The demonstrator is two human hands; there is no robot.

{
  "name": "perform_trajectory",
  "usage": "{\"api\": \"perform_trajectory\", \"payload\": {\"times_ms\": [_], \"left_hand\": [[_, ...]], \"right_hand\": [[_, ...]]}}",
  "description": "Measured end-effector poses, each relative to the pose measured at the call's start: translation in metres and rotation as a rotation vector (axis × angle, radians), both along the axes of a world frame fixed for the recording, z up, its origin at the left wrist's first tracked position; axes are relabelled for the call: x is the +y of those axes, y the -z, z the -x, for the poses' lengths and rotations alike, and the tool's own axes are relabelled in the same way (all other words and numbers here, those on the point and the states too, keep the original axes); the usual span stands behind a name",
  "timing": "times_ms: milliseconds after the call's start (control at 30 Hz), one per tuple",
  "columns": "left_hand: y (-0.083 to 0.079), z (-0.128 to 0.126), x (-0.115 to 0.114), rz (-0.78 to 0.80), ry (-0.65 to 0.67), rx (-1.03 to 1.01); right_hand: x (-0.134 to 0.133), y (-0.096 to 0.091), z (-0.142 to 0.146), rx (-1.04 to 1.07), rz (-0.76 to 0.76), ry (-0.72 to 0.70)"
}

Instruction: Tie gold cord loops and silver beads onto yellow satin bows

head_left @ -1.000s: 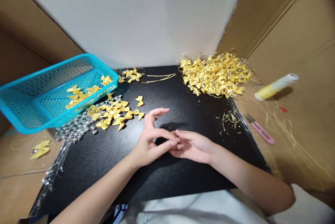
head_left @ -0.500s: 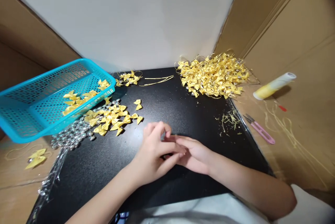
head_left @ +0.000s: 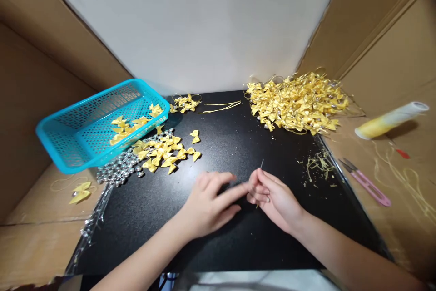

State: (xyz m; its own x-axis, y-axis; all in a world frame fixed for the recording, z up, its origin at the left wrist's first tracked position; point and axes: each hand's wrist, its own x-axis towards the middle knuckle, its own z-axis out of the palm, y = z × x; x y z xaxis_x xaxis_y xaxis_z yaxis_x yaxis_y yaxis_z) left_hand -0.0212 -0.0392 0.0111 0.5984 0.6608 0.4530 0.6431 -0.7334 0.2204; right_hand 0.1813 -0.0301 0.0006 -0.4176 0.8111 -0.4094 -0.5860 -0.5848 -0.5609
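cardboard walls, black surface, one needle pinched in your right hand

black surface (head_left: 245, 245) sat boxed in by cardboard walls, likely to stop small parts from straying. your right hand (head_left: 274, 198) had its fingers closed on one thin needle (head_left: 262, 164), tip up, just above the middle of the surface. that pinch looked meant to keep it steady. your left hand (head_left: 207, 202) lay low and open beside it, holding nothing visible, its index finger reaching to the right fingertips, touching or nearly so.

one blue basket (head_left: 68, 134) leaned tilted at the left, seemingly so its contents could slide toward the loose yellow bows (head_left: 163, 150), too many to count, with two bows (head_left: 195, 136) lying apart. silver beads (head_left: 117, 173) lay under the basket's rim, uncounted. one big pile of corded bows (head_left: 296, 105) sat at the far right corner, probably kept clear of the loose ones. on the cardboard to your right lay one pink snips (head_left: 366, 182) and one thread spool (head_left: 391, 120). one lone bow (head_left: 80, 192) lay off the surface at left.
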Motion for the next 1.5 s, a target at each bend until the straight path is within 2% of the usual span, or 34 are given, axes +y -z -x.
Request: {"api": "perform_trajectory", "payload": {"times_ms": [100,133,200,333,467,533,600,667,733,800,867,967,1167,1400,1500], "left_hand": [[0.002,0.034,0.022,-0.103,-0.337,0.105],[0.001,0.046,0.031,-0.120,-0.408,0.156],[0.000,0.065,0.048,-0.115,-0.467,0.245],[-0.006,0.082,0.075,0.002,-0.243,0.411],[-0.013,0.081,0.089,0.102,-0.125,0.384],[-0.017,0.076,0.090,0.147,-0.110,0.301],[-0.018,0.064,0.085,0.237,-0.109,0.122],[-0.017,0.044,0.076,0.434,-0.133,-0.192],[-0.012,0.019,0.066,0.683,-0.197,-0.604],[-0.005,-0.007,0.059,0.921,-0.180,-0.955],[0.003,-0.026,0.054,1.060,-0.115,-1.155],[0.014,-0.039,0.052,1.168,-0.051,-1.274],[0.031,-0.033,0.047,1.251,-0.061,-1.340],[0.025,-0.031,0.046,1.388,0.005,-1.365],[0.023,-0.032,0.046,1.405,0.024,-1.362]], "right_hand": [[0.002,-0.004,-0.005,-0.054,-0.153,0.047],[0.003,-0.005,-0.007,-0.088,-0.213,0.060],[0.003,-0.004,-0.008,-0.157,-0.313,0.073],[0.002,0.005,-0.010,-0.303,-0.407,0.005],[0.004,0.008,-0.011,-0.473,-0.496,-0.040],[0.006,0.006,-0.012,-0.569,-0.552,-0.063],[0.007,0.003,-0.013,-0.647,-0.593,-0.108],[0.009,0.001,-0.014,-0.699,-0.619,-0.139],[0.012,-0.001,-0.016,-0.759,-0.657,-0.124],[0.014,-0.002,-0.018,-0.838,-0.718,-0.092],[0.017,-0.002,-0.019,-0.930,-0.794,-0.067],[0.021,-0.001,-0.021,-1.051,-0.916,-0.053],[0.021,0.005,-0.021,-1.207,-1.097,-0.066],[0.019,0.007,-0.021,-1.205,-1.216,-0.024],[0.019,0.005,-0.021,-1.201,-1.202,-0.037]]}}
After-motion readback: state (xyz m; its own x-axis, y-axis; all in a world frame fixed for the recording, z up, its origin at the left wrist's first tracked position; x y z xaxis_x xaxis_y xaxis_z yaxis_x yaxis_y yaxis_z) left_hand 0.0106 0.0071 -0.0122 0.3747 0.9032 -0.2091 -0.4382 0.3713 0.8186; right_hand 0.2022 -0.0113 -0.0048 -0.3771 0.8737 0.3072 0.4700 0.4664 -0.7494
